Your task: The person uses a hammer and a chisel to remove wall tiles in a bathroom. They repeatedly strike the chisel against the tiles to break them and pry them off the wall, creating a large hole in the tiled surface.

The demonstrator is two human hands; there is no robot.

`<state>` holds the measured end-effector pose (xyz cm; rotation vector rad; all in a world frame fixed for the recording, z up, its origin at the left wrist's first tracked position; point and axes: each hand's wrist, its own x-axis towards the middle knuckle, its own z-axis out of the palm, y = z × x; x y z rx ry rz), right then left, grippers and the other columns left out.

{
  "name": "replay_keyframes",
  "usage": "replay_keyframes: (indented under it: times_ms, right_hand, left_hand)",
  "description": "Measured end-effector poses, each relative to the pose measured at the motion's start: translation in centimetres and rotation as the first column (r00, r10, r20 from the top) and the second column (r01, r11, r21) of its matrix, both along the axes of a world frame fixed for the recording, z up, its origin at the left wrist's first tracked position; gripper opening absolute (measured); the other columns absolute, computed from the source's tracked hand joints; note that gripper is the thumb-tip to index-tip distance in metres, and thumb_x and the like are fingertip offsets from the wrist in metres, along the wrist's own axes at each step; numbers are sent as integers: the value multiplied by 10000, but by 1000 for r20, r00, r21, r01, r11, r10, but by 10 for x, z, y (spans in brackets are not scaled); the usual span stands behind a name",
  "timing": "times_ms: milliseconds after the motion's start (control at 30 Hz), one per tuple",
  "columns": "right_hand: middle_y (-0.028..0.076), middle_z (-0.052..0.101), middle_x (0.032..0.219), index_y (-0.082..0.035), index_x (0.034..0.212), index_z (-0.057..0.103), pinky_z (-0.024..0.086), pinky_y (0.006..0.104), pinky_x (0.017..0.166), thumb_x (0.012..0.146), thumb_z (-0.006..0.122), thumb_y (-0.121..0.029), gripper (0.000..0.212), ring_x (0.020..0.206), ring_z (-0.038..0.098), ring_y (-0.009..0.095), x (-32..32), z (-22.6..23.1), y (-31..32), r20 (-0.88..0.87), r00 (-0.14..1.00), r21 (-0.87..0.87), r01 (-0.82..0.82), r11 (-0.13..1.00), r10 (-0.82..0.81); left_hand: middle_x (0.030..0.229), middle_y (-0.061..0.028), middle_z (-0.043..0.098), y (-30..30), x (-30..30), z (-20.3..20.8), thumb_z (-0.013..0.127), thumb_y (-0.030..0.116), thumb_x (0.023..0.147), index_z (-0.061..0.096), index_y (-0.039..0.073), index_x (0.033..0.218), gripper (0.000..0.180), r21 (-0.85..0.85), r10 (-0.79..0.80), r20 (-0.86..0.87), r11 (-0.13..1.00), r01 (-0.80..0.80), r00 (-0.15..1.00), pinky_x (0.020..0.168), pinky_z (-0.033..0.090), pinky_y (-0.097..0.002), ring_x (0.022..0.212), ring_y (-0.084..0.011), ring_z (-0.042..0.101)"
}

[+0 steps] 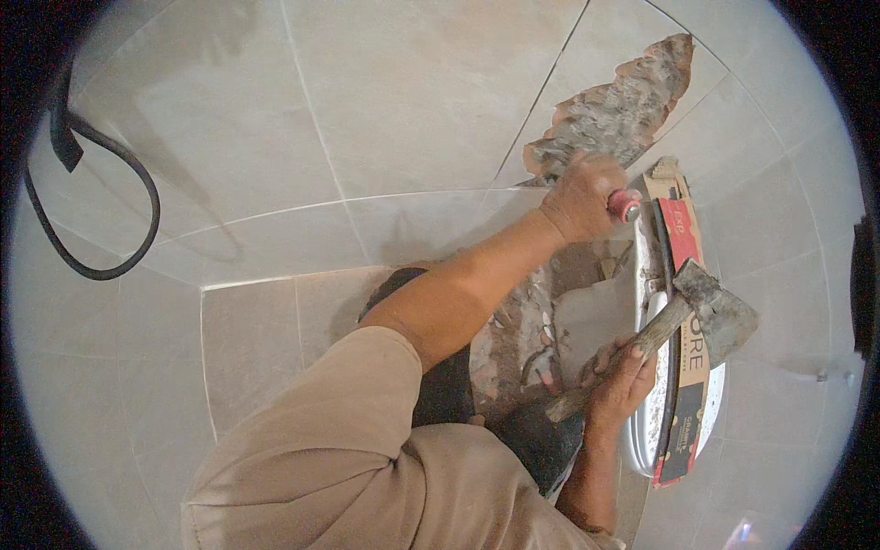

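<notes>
My left hand (587, 197) is closed round a red-handled tool (625, 205); the handle's butt faces me, and its working end is hidden behind the hand. Just beyond that hand, a jagged strip of the tiled wall is chipped away, baring rough grey mortar (605, 119) with broken reddish edges. Lower down, my right hand (623, 385) grips a hatchet (720, 313) by its worn wooden handle. The hatchet's steel head points up and to the right, apart from the red-handled tool, in front of a printed cardboard piece (683, 238).
Broken tile and mortar rubble (518, 353) lies below my left forearm. The cardboard rests against a rounded white fixture (646, 431) on the right. A black cable (154, 206) loops at the far left. A small metal fitting (822, 376) sticks out from the right wall.
</notes>
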<state>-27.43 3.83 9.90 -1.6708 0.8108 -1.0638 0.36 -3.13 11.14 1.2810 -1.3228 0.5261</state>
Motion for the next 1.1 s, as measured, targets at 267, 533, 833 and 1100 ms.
replay_keyframes:
  times_ms: [267, 533, 833, 1100]
  right_hand:
    - [111, 566, 733, -36, 1112, 563, 463, 329, 470, 1019, 565, -520, 492, 560, 544, 207, -1, 74, -7, 261, 959, -130, -75, 989, 107]
    - [144, 712, 913, -18, 1214, 610, 541, 384, 616, 1062, 547, -322, 346, 778, 715, 310, 58, 82, -38, -635, 755, -503, -241, 830, -165]
    - [145, 674, 955, -42, 1106, 639, 541, 416, 731, 1025, 605, -322, 293, 796, 653, 285, 32, 88, -45, 25, 999, -506, -19, 862, 36]
    - [133, 667, 949, -34, 1127, 644, 540, 411, 696, 1024, 591, -331, 318, 767, 630, 274, 17, 93, -41, 4, 991, -279, -130, 951, 137]
  left_hand:
    - [753, -181, 637, 4, 15, 12, 792, 189, 713, 611, 61, 724, 222, -35, -86, -132, 996, 83, 987, 694, 504, -503, 749, -414, 653]
    - [766, -193, 676, 5, 21, 14, 781, 168, 734, 628, 44, 724, 197, 70, -102, -291, 989, 128, 951, 672, 519, -479, 737, -407, 673]
    - [760, -190, 680, -2, 24, 24, 771, 170, 733, 643, 49, 725, 176, 1, -146, -306, 988, 154, 941, 673, 526, -468, 727, -384, 684]
    - [762, -209, 674, 14, 27, 16, 768, 178, 741, 655, 44, 749, 176, 70, -91, -277, 991, 114, 957, 680, 530, -469, 755, -386, 698]
